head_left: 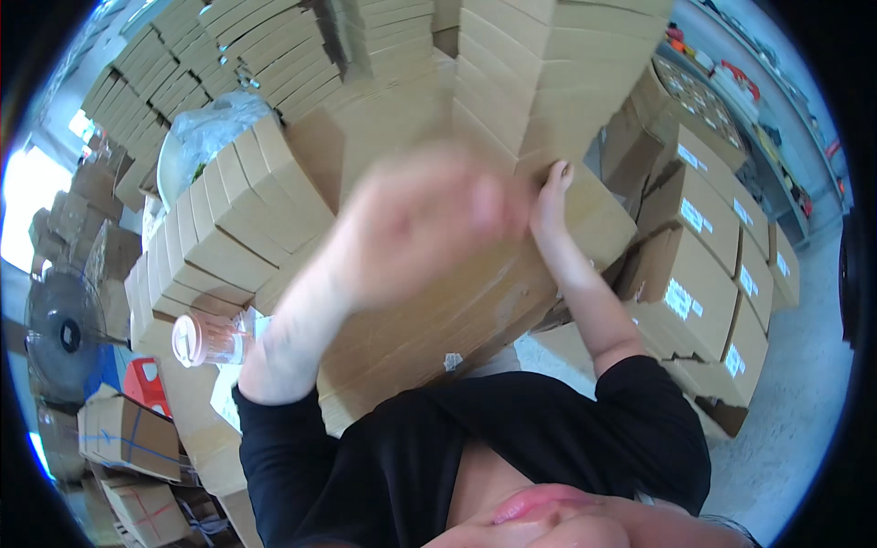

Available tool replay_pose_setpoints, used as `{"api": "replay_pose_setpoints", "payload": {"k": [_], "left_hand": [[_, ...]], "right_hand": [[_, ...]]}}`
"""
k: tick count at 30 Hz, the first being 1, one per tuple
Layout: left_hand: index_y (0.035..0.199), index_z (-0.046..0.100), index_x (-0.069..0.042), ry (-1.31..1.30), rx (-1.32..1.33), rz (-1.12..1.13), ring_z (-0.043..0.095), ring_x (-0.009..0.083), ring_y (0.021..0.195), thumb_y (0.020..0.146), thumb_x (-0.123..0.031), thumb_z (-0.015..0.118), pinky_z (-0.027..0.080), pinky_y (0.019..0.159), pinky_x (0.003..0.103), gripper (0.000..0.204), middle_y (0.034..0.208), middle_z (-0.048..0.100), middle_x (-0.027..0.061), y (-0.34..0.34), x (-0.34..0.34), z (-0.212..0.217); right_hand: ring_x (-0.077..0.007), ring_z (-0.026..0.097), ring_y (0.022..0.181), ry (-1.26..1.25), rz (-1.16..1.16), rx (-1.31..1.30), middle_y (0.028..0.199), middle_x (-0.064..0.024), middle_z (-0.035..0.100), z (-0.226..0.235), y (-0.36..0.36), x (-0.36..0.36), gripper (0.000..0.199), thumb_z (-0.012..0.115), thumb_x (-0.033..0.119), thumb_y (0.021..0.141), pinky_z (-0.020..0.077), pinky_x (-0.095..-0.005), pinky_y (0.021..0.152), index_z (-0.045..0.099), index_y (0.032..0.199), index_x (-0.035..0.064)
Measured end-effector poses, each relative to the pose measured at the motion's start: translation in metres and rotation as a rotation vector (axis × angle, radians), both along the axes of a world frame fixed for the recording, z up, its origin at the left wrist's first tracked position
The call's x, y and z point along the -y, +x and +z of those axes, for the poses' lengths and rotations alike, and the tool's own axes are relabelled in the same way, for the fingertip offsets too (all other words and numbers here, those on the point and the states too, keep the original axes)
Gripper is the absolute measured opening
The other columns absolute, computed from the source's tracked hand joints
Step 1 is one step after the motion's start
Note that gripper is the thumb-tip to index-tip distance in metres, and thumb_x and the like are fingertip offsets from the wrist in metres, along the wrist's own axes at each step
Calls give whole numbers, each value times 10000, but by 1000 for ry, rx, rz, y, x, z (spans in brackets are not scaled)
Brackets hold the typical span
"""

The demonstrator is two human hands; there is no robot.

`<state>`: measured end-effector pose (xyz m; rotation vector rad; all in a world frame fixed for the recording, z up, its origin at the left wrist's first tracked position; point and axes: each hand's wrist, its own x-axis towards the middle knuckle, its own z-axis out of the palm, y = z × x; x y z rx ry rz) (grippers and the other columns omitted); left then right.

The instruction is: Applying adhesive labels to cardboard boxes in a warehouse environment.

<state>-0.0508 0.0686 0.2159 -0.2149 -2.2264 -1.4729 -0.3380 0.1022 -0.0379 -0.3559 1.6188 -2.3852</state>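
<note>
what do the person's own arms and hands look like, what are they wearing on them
The left hand and right hand wear no gloves. Loose black sleeves end near the elbows, leaving the forearms uncovered. The left hand is too blurred for finer detail.

A bright opening (32, 210) glows left, shelves (782, 169) and pale floor (793, 356) right

Beyond my right grip (550, 203), a carton stack (523, 82); to its right, piled boxes (699, 283). Left of my left grip (448, 215), a carton row (247, 205) and cup (217, 341).
</note>
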Motion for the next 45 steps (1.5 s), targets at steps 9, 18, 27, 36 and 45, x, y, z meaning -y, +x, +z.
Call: {"api": "replay_pose_setpoints", "payload": {"k": [9,18,27,36,45], "left_hand": [[1018,697,-55,-304,418,979,643,312,996,877,-54,658,505,858,409,146,1024,682,113,209,-65,-229],[1022,705,-89,-592,436,1221,598,317,1079,803,-73,702,455,914,416,220,1121,649,89,240,-91,-242],[960,707,-95,-566,429,1297,618,283,996,797,-104,719,459,846,399,164,1039,671,65,246,-94,-250],[940,705,-107,-559,495,1266,625,260,969,749,-107,749,461,822,382,196,1024,673,40,245,-90,-249],[942,702,-107,-554,492,1255,623,260,976,743,-101,750,465,823,384,204,1026,670,41,244,-88,-244]], "right_hand": [[-270,154,1489,-202,72,38,1625,-178,96,-8,-7,87,835,427,452,1039,137,-371,1210,-71,1557,26],[-266,280,1441,8,-77,-50,1591,-159,227,-29,-56,238,767,432,455,1029,242,-366,1173,92,1557,14],[-324,320,1418,-97,-64,-44,1582,-219,219,-11,-39,334,793,511,411,994,281,-413,1164,154,1534,-48],[-363,289,1425,53,-60,-143,1570,-248,204,-17,-62,384,810,498,451,983,284,-438,1165,130,1548,3],[-386,234,1443,301,-37,-278,1582,-242,159,-18,-63,388,863,510,484,977,271,-456,1175,42,1560,53]]}}
